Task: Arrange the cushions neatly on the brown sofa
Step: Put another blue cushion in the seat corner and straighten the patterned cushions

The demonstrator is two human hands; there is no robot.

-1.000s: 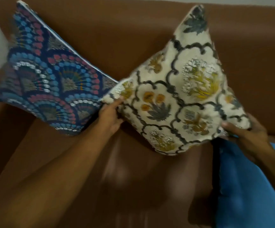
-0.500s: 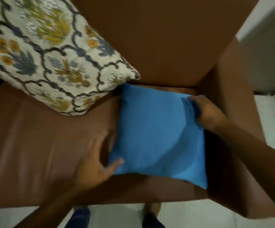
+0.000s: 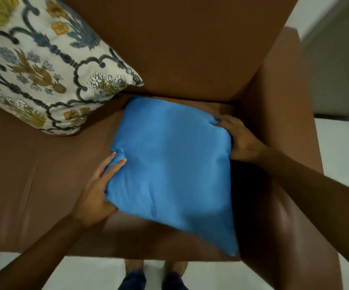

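A plain blue cushion (image 3: 169, 172) lies over the right end of the brown sofa's seat (image 3: 33, 185), its near corner reaching past the seat's front edge. My left hand (image 3: 98, 191) grips its left edge, thumb on top. My right hand (image 3: 240, 139) grips its right edge beside the armrest (image 3: 284, 143). A cream floral cushion (image 3: 39, 65) leans against the backrest (image 3: 190, 42) at upper left, its corner close to the blue cushion's far corner. The dark patterned cushion is out of view.
The right armrest rises just right of the blue cushion. White floor tiles (image 3: 341, 155) show beyond the armrest and in front of the sofa. My feet in dark footwear (image 3: 152, 279) stand at the seat's front edge.
Both hands left the floral cushion, which now rests against the backrest, and the view swung right. My left hand closed on the blue cushion's left edge; the cushion shifted slightly toward me.
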